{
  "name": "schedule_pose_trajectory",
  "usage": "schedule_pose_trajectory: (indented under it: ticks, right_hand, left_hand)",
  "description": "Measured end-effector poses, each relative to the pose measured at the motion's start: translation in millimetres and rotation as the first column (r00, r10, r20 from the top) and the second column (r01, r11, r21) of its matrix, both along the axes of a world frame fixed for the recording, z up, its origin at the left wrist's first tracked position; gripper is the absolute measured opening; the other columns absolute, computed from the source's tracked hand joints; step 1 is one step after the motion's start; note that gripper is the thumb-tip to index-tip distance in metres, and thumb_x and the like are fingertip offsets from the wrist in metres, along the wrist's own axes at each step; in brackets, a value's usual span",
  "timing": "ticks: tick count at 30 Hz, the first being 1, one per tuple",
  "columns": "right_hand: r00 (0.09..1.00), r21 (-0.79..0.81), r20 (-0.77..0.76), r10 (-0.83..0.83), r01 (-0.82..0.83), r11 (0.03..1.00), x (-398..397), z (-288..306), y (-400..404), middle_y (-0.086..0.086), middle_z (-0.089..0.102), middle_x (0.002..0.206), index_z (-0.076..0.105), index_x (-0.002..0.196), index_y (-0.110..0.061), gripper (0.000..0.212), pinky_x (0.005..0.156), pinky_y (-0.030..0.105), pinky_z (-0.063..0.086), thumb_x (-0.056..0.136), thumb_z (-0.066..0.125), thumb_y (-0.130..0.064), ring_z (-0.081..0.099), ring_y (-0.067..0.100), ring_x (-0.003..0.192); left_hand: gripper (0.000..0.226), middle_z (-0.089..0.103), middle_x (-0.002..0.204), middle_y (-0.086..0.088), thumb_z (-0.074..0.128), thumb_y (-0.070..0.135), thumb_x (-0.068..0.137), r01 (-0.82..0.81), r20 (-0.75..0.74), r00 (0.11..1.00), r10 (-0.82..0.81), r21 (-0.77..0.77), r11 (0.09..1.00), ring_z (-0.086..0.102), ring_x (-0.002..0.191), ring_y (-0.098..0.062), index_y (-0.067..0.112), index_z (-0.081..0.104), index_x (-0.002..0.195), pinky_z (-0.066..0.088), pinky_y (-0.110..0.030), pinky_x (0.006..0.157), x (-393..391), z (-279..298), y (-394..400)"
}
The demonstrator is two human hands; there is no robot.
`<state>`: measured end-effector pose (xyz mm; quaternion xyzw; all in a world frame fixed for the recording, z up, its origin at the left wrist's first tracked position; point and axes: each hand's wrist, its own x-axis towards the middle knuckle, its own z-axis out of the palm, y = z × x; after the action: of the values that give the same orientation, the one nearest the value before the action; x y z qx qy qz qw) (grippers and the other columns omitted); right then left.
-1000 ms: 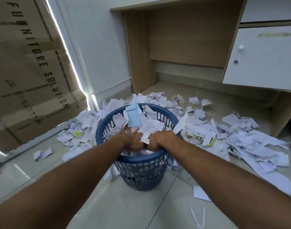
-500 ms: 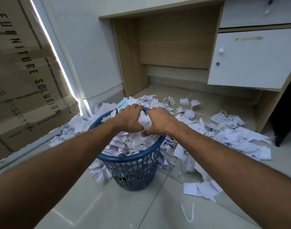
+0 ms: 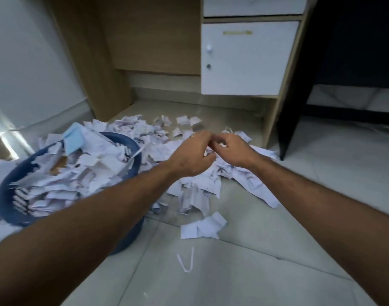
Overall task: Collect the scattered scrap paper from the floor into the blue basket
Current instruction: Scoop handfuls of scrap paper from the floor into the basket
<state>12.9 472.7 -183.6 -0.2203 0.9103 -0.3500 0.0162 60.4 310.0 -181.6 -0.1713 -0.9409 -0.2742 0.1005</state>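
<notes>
2 loosely curled hands [image 3: 213,151] hover over scrap paper [image 3: 195,191] on tiled floor [image 3: 266,250].

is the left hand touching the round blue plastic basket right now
Apart. The head view shows the left hand over the scattered white scrap paper on the floor, clearly right of the round blue plastic basket, with paper showing between them.

Your round blue plastic basket [image 3: 135,151] stands at the left, heaped with torn white scrap paper [image 3: 94,171]. To its right a spread of white paper scraps [image 3: 202,186] lies on the pale tiled floor [image 3: 244,272]. Your left hand [image 3: 190,156] and right hand [image 3: 234,151] hang close together above that spread. Behind it stands the wooden desk with white cabinet door [image 3: 248,58].
</notes>
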Motion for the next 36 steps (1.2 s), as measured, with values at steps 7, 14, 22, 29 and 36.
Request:
schedule_pose_trajectory:
  ticks: [7,14,22,29,36]
  right_hand:
    - [0.961,0.131,0.186,-0.205,0.182,0.974,-7,-119,77,0.006,0.059,0.135,0.053,0.137,-0.012,0.064,0.1,0.034,0.044,0.089,0.064,-0.054,0.055,0.023,0.123]
    - [0.907,0.238,0.302,-0.294,0.227,0.944,-32,-204,88,0.007,0.032,0.155,0.028,0.153,-0.024,0.106,0.11,0.046,0.036,0.069,0.073,-0.072,0.03,0.032,0.142]
    - [0.95,0.352,0.097,-0.295,0.245,0.904,-100,-243,31,0.008,-0.006,0.165,0.007,0.155,-0.041,0.135,0.113,0.071,0.006,0.046,0.067,-0.092,-0.003,0.046,0.149]
    - [0.956,0.42,0.169,-0.24,0.151,0.895,-131,-264,-29,0.013,-0.018,0.164,-0.008,0.151,-0.054,0.132,0.108,0.078,0.009,0.051,0.072,-0.085,-0.005,0.055,0.146]
    - [0.955,0.471,-0.004,-0.296,0.263,0.842,-133,-268,-41,0.008,0.049,0.128,0.06,0.126,-0.031,0.031,0.097,0.054,0.041,0.095,0.059,-0.031,0.045,0.039,0.122]
  left_hand:
    - [0.101,0.032,0.155,-0.01,0.073,0.07,0.07,-0.17,0.361,0.891,0.277,-0.299,0.939,0.033,0.141,-0.039,0.03,0.027,0.151,0.033,-0.054,0.112,-17,-129,22]
    - [0.141,-0.02,0.166,-0.011,0.068,0.097,0.032,-0.254,0.683,0.637,0.357,-0.252,0.934,-0.01,0.151,-0.048,0.06,-0.001,0.15,0.012,-0.068,0.118,-22,-206,7]
    - [0.119,-0.016,0.167,-0.002,0.062,0.094,0.053,-0.08,0.615,0.697,0.367,-0.443,0.893,-0.01,0.149,-0.052,0.057,0.003,0.15,0.001,-0.081,0.107,-2,-265,30]
    - [0.051,0.04,0.144,0.002,0.053,0.054,0.096,-0.228,0.346,0.848,0.402,-0.446,0.865,0.04,0.129,-0.034,0.031,0.042,0.14,0.041,-0.058,0.1,-20,-271,12]
    - [0.029,0.054,0.117,0.0,0.061,0.016,0.088,-0.25,0.224,0.905,0.361,-0.405,0.879,0.053,0.106,-0.029,0.021,0.057,0.116,0.047,-0.041,0.076,-27,-270,-5]
